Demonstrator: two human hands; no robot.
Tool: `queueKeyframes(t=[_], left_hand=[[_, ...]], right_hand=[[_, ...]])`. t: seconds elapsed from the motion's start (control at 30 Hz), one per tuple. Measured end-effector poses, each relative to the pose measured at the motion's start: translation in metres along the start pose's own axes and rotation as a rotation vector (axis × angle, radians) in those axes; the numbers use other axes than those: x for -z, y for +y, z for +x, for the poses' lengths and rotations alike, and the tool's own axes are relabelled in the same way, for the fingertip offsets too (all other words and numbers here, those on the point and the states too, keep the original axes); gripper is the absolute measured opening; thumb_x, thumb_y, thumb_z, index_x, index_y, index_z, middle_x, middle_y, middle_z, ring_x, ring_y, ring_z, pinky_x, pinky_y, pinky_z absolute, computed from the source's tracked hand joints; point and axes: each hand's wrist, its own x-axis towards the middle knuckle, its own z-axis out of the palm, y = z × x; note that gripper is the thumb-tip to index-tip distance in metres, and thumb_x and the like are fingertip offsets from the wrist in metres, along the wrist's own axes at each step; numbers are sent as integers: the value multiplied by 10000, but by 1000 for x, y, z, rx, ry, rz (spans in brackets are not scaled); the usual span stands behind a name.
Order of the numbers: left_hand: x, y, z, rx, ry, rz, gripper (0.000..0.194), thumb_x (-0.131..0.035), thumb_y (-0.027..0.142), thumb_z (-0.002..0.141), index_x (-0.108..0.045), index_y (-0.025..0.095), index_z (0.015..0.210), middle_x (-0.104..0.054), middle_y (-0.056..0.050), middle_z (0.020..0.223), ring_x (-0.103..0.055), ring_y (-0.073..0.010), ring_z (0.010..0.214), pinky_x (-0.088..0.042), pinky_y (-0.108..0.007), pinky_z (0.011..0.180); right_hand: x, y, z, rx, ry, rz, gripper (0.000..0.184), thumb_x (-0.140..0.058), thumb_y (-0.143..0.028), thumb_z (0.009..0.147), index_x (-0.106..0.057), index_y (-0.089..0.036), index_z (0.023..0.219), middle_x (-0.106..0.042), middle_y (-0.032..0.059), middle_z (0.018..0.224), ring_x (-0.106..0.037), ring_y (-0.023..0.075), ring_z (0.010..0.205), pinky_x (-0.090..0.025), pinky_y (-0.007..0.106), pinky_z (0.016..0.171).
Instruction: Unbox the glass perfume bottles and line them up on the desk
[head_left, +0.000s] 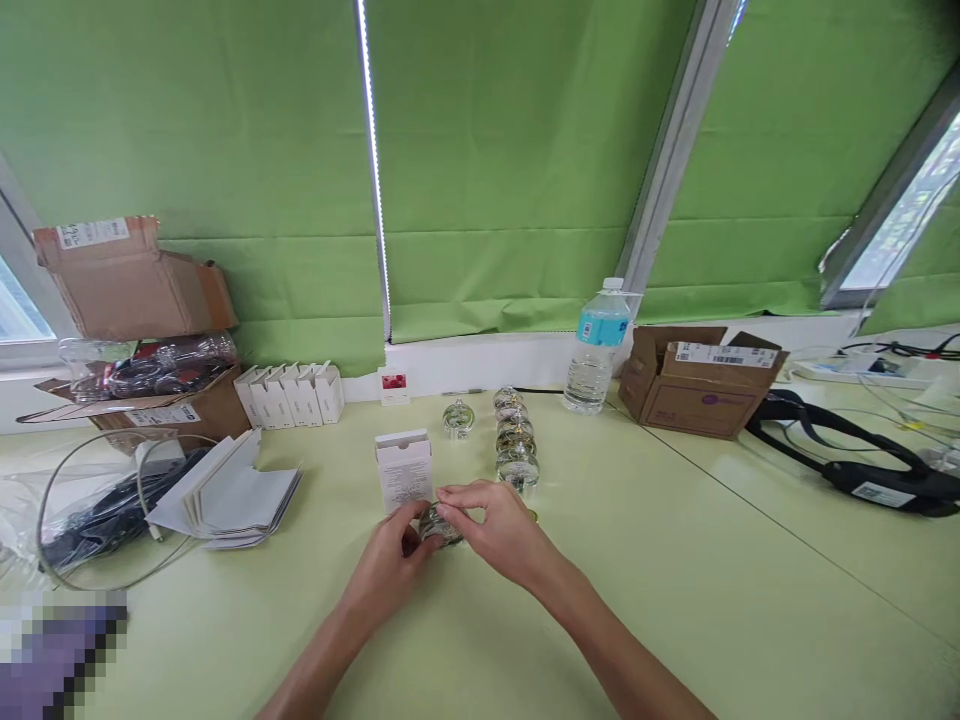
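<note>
Low over the table, my left hand (397,550) grips a small round glass bottle (441,526) from its left side, thumb and fingers closed on it. Fingers of my right hand (495,522) pinch the same bottle at its top right and cover part of it. Just behind the hands, an upright white carton (405,470) with printed text faces me. Another round glass bottle (458,417) stands alone farther back. To its right runs a row of several similar glass bottles (517,440), its near end partly hidden by my right hand.
Several white cartons (289,395) stand at the back left, beside stacked cardboard boxes (139,285). Flattened white cartons (232,495) and a bagged black cable (112,515) lie left. Rightward are a water bottle (598,345), an open cardboard box (701,385) and a black headset (862,470).
</note>
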Motion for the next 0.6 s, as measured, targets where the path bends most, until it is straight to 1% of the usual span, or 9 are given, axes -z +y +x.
queueKeyframes(t=[0.17,0.33,0.43,0.6], left_hand=[[1,2,0,9,3,14,319,-521,324,835,-579,206,1125,-494,51,614,-430,-129,569,-308,-228,555],[1,2,0,6,3,9,295,-527,325,827,-597,215,1091,-486,53,608,-433,-125,562,-308,-223,548],[0,0,0,15,3,1,322,-527,341,829,-590,213,1118,-490,53,607,-431,-124,554,-306,-221,539],[0,1,0,20,2,5,320,-521,335,836,-581,219,1128,-508,47,634,-443,-125,575,-319,-221,548]], right_hand=[[2,3,2,-67,-29,127,248,-581,-298,858,-728,-238,1048,-694,35,1112,-624,250,1096,-480,403,974],[2,5,3,-89,-35,171,231,-601,-309,848,-733,-241,1025,-696,34,1104,-617,258,1108,-467,418,987],[3,7,4,-97,-38,187,234,-610,-331,847,-732,-245,1027,-692,33,1113,-613,258,1114,-463,411,991],[8,9,5,-97,-121,260,271,-604,-394,852,-735,-227,1022,-674,51,1143,-602,277,1126,-470,420,976]])
